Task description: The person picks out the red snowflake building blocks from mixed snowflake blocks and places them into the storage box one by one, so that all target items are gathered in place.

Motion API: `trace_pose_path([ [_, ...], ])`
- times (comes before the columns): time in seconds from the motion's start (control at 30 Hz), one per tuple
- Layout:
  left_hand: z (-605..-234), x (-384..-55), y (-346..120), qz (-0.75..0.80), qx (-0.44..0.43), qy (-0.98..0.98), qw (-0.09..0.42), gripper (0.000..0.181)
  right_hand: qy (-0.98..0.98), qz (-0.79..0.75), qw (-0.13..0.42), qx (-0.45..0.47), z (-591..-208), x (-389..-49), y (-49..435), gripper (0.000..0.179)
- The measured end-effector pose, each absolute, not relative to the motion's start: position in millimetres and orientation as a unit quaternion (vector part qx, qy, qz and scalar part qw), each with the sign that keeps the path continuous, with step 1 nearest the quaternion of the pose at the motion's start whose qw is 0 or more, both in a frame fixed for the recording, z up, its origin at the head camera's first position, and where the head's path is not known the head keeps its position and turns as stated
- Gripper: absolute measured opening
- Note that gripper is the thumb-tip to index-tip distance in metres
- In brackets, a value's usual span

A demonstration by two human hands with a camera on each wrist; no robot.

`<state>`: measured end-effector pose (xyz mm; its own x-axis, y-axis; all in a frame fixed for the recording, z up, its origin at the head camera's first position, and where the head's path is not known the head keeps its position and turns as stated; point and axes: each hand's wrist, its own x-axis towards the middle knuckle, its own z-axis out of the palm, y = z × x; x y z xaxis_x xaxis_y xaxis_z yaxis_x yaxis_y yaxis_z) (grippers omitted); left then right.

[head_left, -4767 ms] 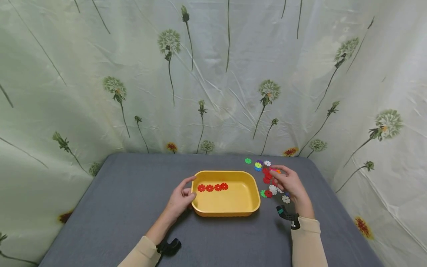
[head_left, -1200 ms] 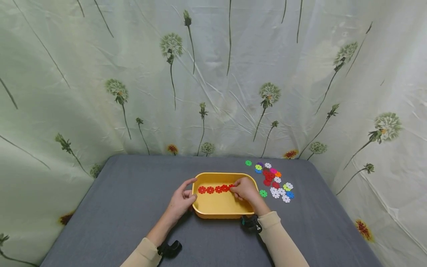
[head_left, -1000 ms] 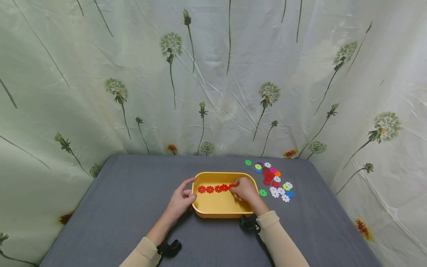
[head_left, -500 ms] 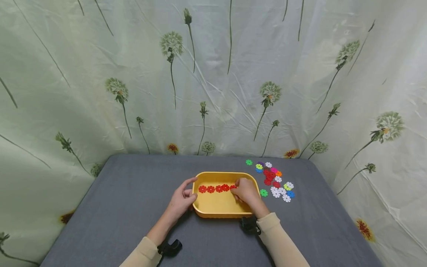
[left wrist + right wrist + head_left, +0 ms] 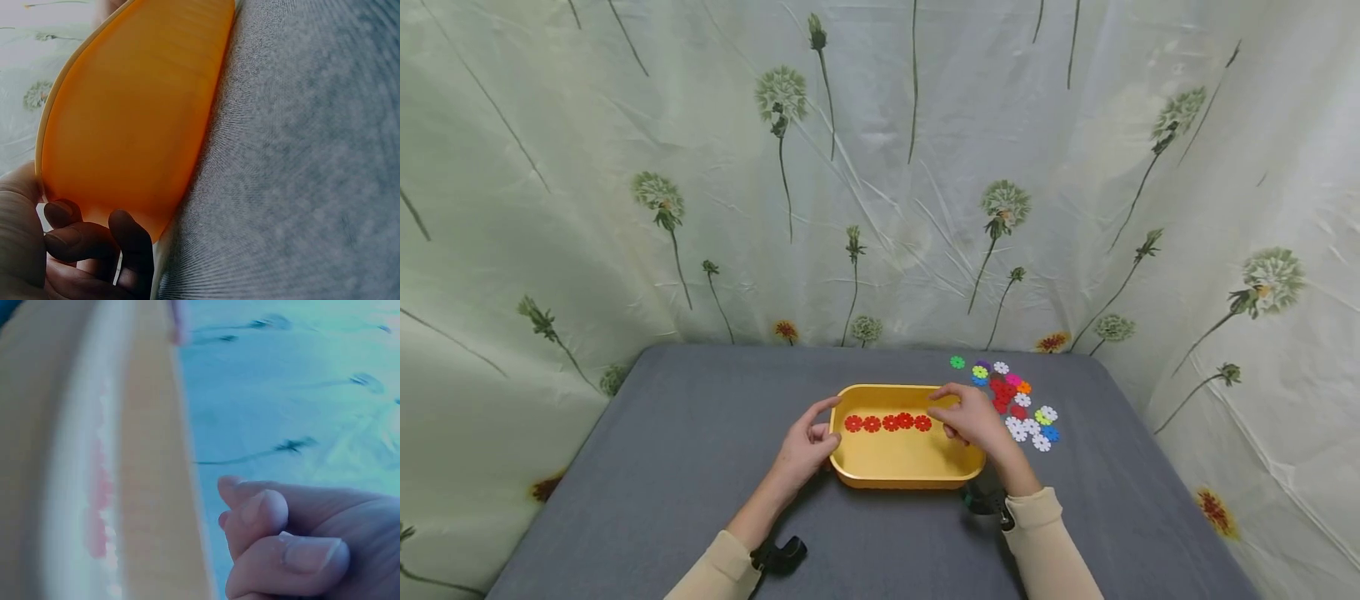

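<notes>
A yellow plastic tray (image 5: 887, 467) stands on the grey cloth, with a row of several red flower-shaped discs (image 5: 872, 424) lying flat across its floor. My left hand (image 5: 805, 446) holds the tray's left end, thumb at the rim and fingers against the outer wall; the left wrist view shows those fingers (image 5: 128, 250) bent beside the orange-looking wall. Over the tray's right part hovers my right hand (image 5: 976, 418), its fingers loosely bent and nothing between them. The rightmost red disc (image 5: 922, 423) lies just left of its fingertips. In the right wrist view the discs are blurred.
To the right of the tray lies a loose scatter of flower discs: red discs (image 5: 1002, 392), white discs (image 5: 1017, 429), a blue disc (image 5: 1051, 433), an orange disc (image 5: 1024, 387) and a green disc (image 5: 957, 362). Behind the grey table (image 5: 730, 392) hangs a dandelion-print curtain (image 5: 880, 208).
My right hand came from the scatter with a red disc, set it at the row's right end, let go and lifted up and right. My left hand has stayed on the tray.
</notes>
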<state>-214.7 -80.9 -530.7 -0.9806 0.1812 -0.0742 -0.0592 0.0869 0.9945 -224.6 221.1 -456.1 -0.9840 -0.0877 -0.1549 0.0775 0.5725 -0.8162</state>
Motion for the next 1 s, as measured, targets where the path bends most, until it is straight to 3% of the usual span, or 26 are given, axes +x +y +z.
trace_pose_path([
  [0.17,-532,-215,-83,0.678,0.049,0.728,0.085,0.063,0.861,-0.506,0.050,-0.005,-439,-223,253,0.040],
  [0.47,-530,-214,-84,0.675,0.047,0.731,0.087,0.063,0.815,-0.569,-0.027,0.109,-450,-226,320,0.052],
  [1.0,-533,-216,-82,0.667,0.048,0.738,0.084,0.063,0.852,-0.475,0.029,0.216,-509,-233,358,0.052],
])
